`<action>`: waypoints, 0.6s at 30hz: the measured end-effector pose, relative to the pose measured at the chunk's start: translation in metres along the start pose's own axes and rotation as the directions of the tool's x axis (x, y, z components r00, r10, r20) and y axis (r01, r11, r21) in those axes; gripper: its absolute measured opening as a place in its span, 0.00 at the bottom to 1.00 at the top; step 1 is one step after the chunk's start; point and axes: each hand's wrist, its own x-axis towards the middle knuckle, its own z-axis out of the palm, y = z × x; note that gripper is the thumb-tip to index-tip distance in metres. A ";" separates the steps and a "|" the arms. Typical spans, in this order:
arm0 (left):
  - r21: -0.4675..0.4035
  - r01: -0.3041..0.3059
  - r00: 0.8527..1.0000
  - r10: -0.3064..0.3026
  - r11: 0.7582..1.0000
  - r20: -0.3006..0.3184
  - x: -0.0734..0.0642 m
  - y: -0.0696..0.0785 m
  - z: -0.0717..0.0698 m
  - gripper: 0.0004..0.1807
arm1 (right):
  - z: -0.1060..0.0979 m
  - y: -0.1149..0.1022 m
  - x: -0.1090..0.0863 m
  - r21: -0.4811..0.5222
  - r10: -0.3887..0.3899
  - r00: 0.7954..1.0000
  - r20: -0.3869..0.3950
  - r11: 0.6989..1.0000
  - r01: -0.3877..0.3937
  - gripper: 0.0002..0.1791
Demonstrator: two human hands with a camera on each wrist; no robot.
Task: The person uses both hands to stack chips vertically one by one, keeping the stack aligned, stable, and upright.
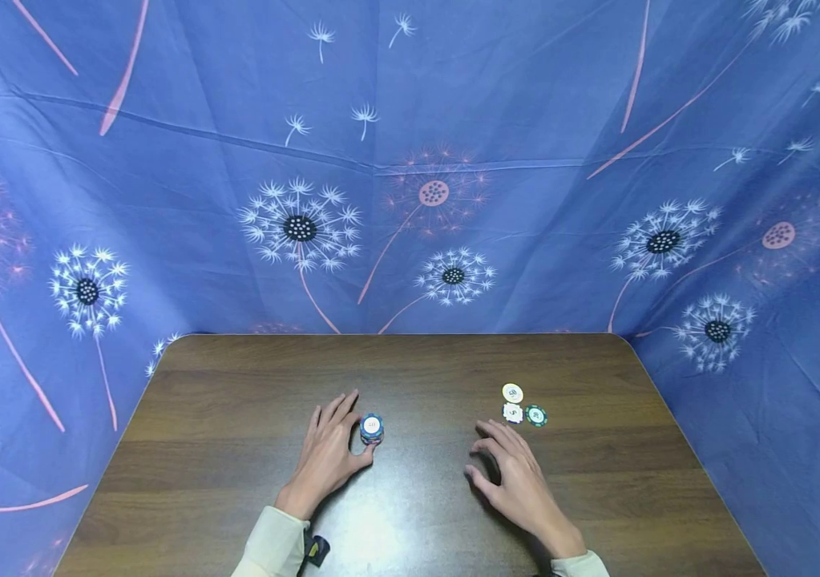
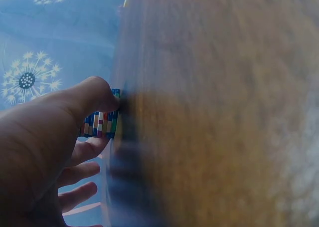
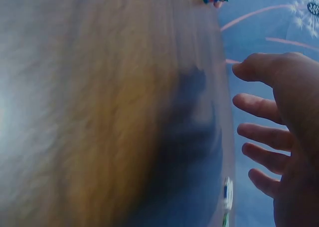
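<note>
A short stack of poker chips (image 1: 372, 426) stands on the table left of centre, with a blue-rimmed white chip on top. My left hand (image 1: 329, 458) holds this stack at its sides between thumb and index finger, the other fingers stretched out beyond it. Edges of several colours show along the stack (image 2: 100, 123) in the left wrist view. Over the table on the right, my right hand (image 1: 518, 479) has its fingers spread and loosely bent, with nothing in them. Just beyond its fingertips lie three loose chips: a yellow chip (image 1: 513, 393), a white chip (image 1: 513, 413) and a green chip (image 1: 536, 415).
The brown wooden table (image 1: 424, 361) has rounded far corners. A blue curtain (image 1: 525, 96) with dandelion prints hangs behind it and along both sides. A black strap (image 1: 318, 550) sits at the left wrist, by the pale sleeve (image 1: 272, 538).
</note>
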 end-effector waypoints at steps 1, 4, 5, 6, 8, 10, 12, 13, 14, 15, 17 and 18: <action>-0.001 -0.001 1.000 0.001 1.000 -0.001 0.000 0.000 0.000 0.26 | -0.001 0.001 -0.004 -0.001 0.008 1.000 -0.006 1.000 -0.008 0.17; -0.003 -0.001 1.000 0.001 1.000 -0.002 0.000 0.000 -0.001 0.26 | -0.005 0.005 -0.013 -0.011 0.034 0.999 -0.021 0.999 -0.034 0.18; -0.003 0.001 1.000 -0.001 1.000 -0.002 0.000 0.000 -0.001 0.26 | -0.006 0.006 -0.015 -0.015 0.042 0.999 -0.024 0.999 -0.042 0.18; -0.003 0.003 1.000 -0.003 1.000 -0.001 0.000 0.000 -0.001 0.26 | -0.008 0.008 -0.017 -0.018 0.050 0.998 -0.026 0.999 -0.050 0.18; -0.002 0.009 1.000 -0.009 1.000 0.006 0.001 0.000 -0.001 0.26 | -0.012 0.011 -0.021 -0.024 0.070 0.997 -0.027 0.997 -0.071 0.18; 0.000 0.015 1.000 -0.015 1.000 0.014 0.001 0.000 -0.001 0.26 | -0.016 0.014 -0.023 -0.028 0.088 0.996 -0.025 0.996 -0.089 0.18; 0.001 0.020 1.000 -0.020 1.000 0.023 0.001 0.000 -0.002 0.26 | -0.020 0.019 -0.026 -0.030 0.106 0.994 -0.022 0.994 -0.107 0.19; 0.001 0.022 0.999 -0.022 1.000 0.027 0.001 0.000 -0.002 0.26 | -0.022 0.021 -0.027 -0.034 0.113 0.993 -0.021 0.993 -0.113 0.18; 0.001 0.023 0.999 -0.023 1.000 0.030 0.001 0.000 -0.002 0.26 | -0.024 0.024 -0.027 -0.036 0.117 0.993 -0.021 0.992 -0.117 0.19; 0.000 0.024 0.999 -0.024 1.000 0.032 0.001 0.000 -0.002 0.27 | -0.025 0.027 -0.028 -0.039 0.119 0.993 -0.022 0.992 -0.120 0.19; -0.002 0.024 0.999 -0.024 1.000 0.031 0.001 0.000 -0.001 0.27 | -0.029 0.034 -0.028 -0.047 0.122 0.992 -0.028 0.991 -0.123 0.19; -0.002 0.023 0.999 -0.023 1.000 0.029 0.001 0.000 -0.001 0.27 | -0.031 0.038 -0.028 -0.053 0.119 0.992 -0.034 0.991 -0.121 0.19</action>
